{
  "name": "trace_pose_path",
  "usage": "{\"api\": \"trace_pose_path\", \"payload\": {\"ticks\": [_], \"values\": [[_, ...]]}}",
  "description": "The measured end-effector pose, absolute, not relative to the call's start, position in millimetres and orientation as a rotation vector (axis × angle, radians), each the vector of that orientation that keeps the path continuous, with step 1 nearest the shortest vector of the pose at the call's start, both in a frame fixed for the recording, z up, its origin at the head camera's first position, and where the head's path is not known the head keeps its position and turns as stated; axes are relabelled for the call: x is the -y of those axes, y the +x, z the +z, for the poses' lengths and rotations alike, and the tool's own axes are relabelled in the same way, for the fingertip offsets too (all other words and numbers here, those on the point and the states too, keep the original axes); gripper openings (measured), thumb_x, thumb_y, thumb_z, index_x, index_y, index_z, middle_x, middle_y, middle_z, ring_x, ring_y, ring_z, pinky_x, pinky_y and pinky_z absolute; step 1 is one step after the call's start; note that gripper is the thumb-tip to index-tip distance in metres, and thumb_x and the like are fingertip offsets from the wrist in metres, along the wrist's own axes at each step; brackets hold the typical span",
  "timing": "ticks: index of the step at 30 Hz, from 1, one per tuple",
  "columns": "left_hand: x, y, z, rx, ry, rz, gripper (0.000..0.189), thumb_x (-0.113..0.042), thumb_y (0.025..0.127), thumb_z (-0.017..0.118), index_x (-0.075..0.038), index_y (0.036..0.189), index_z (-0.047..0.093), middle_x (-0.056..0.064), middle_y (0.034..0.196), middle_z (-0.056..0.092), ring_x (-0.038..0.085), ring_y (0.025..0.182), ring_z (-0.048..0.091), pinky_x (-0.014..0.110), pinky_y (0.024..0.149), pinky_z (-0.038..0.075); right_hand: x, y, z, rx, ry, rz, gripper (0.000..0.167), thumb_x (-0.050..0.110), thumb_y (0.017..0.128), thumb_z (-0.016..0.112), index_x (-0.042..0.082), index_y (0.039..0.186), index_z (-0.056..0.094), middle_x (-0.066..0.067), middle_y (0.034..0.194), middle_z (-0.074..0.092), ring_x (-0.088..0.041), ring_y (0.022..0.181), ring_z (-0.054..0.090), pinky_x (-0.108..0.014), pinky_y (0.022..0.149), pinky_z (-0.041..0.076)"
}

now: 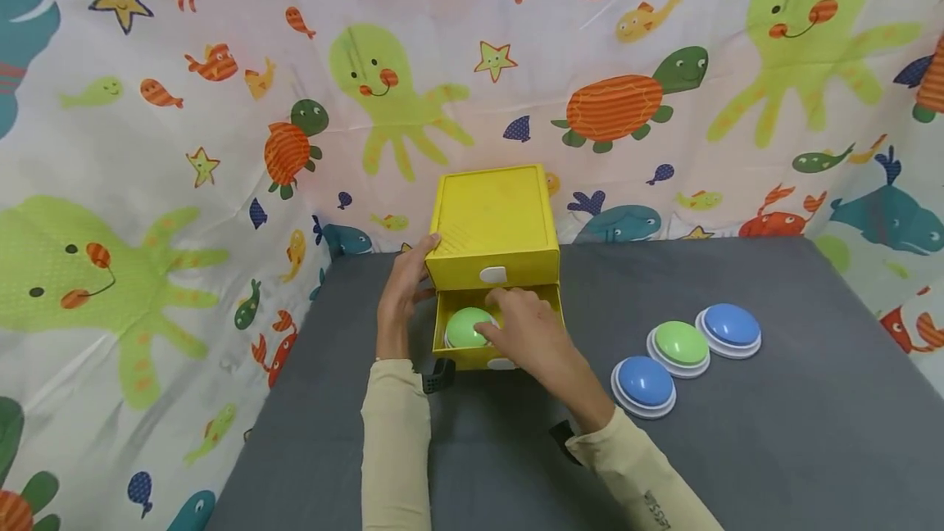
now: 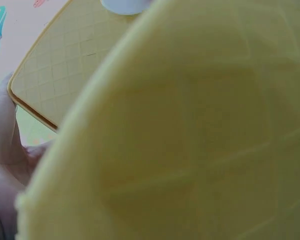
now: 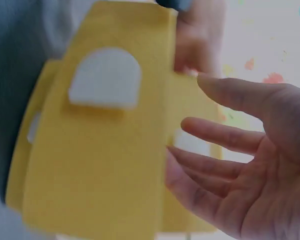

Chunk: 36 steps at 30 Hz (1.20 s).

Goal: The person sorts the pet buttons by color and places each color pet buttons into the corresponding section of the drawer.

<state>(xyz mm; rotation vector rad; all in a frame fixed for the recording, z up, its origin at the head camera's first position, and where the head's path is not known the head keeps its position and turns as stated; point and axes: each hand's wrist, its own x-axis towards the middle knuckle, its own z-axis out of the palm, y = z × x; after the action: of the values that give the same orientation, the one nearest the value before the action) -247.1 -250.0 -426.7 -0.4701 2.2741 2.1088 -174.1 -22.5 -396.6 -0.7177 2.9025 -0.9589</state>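
Note:
A yellow drawer box (image 1: 494, 207) stands on the dark table, and a lower drawer (image 1: 468, 359) is pulled out toward me. Inside that drawer, at its left, sits a green dome push light (image 1: 463, 328) on a white base. My left hand (image 1: 401, 295) rests against the box's left side, thumb near the top edge. My right hand (image 1: 534, 336) reaches over the drawer from the right, its thumb close to the green dome. The right wrist view shows its fingers (image 3: 225, 137) loosely bent with nothing between them. The right part of the drawer is hidden behind this hand.
To the right on the table (image 1: 774, 449) lie a near blue push light (image 1: 645, 382), a green one (image 1: 681, 342) and a far blue one (image 1: 730, 324). A cloth (image 1: 442, 6) printed with sea animals hangs behind and along the sides.

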Motion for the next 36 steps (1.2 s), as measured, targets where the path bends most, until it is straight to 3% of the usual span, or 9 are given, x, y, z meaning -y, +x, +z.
{"api": "trace_pose_path", "payload": {"ticks": [5,12,15,19,22,26,32,36], "values": [[252.1,-244.1,-426.3,-2.280,-0.483,2.100,0.074,-0.064,0.097,0.059,-0.012,0.150,0.053,0.013,0.144,0.058,0.032,0.138,0.058,0.059,0.112,0.050,-24.7,-171.4,-392.4,-3.020,-0.606,-1.028,0.036,0.022,0.097,0.074,0.005,0.128,0.071,-0.016,0.124,0.075,-0.031,0.100,0.071,-0.050,0.086,0.062],[251.6,-243.5,-421.5,-2.292,-0.461,2.092,0.076,-0.064,0.097,0.058,-0.011,0.152,0.051,0.014,0.145,0.055,0.032,0.140,0.056,0.059,0.114,0.048,-102.3,-190.0,-411.1,-3.092,-0.498,-0.920,0.043,0.007,0.096,0.066,-0.001,0.139,0.061,-0.032,0.139,0.061,-0.033,0.084,0.064,-0.045,0.068,0.057],[251.3,-243.7,-420.3,-2.297,-0.455,2.083,0.076,-0.063,0.098,0.057,-0.011,0.153,0.050,0.014,0.146,0.055,0.032,0.141,0.055,0.060,0.114,0.048,-134.9,-197.8,-430.3,-3.030,-0.501,-0.831,0.052,-0.003,0.090,0.064,-0.005,0.141,0.057,-0.038,0.145,0.051,-0.042,0.095,0.063,-0.049,0.072,0.054],[251.3,-245.4,-419.9,-2.283,-0.465,2.079,0.076,-0.063,0.097,0.058,-0.012,0.152,0.051,0.014,0.146,0.056,0.031,0.141,0.056,0.059,0.114,0.048,-166.5,-203.2,-456.4,-2.968,-0.473,-0.702,0.062,-0.011,0.079,0.074,-0.007,0.138,0.057,-0.042,0.145,0.047,-0.060,0.121,0.053,-0.068,0.091,0.053],[252.0,-246.5,-419.5,-2.287,-0.468,2.087,0.076,-0.064,0.097,0.059,-0.011,0.152,0.051,0.014,0.146,0.057,0.031,0.141,0.056,0.059,0.115,0.047,-178.3,-207.3,-469.6,-2.944,-0.467,-0.621,0.068,-0.010,0.074,0.084,-0.005,0.137,0.059,-0.042,0.145,0.047,-0.066,0.125,0.048,-0.076,0.096,0.048],[252.7,-246.6,-420.1,-2.296,-0.457,2.077,0.077,-0.065,0.097,0.057,-0.012,0.153,0.050,0.015,0.147,0.056,0.032,0.141,0.055,0.060,0.116,0.046,-183.8,-212.3,-479.9,-2.899,-0.476,-0.555,0.073,-0.008,0.074,0.085,-0.002,0.141,0.057,-0.042,0.147,0.044,-0.072,0.125,0.043,-0.079,0.093,0.047],[249.8,-247.7,-422.3,-2.295,-0.454,2.063,0.078,-0.065,0.097,0.057,-0.011,0.153,0.050,0.014,0.149,0.054,0.032,0.146,0.051,0.061,0.117,0.044,-182.7,-215.7,-488.7,-2.968,-0.448,-0.555,0.072,-0.008,0.077,0.082,-0.002,0.143,0.055,-0.040,0.140,0.050,-0.066,0.114,0.050,-0.074,0.091,0.047],[245.9,-246.7,-422.2,-2.281,-0.458,2.068,0.078,-0.063,0.097,0.058,-0.011,0.154,0.049,0.014,0.151,0.052,0.033,0.147,0.049,0.061,0.117,0.044,-183.4,-218.4,-491.2,-2.986,-0.438,-0.506,0.071,-0.008,0.077,0.082,-0.003,0.143,0.056,-0.039,0.140,0.052,-0.064,0.116,0.050,-0.074,0.095,0.044]]}}
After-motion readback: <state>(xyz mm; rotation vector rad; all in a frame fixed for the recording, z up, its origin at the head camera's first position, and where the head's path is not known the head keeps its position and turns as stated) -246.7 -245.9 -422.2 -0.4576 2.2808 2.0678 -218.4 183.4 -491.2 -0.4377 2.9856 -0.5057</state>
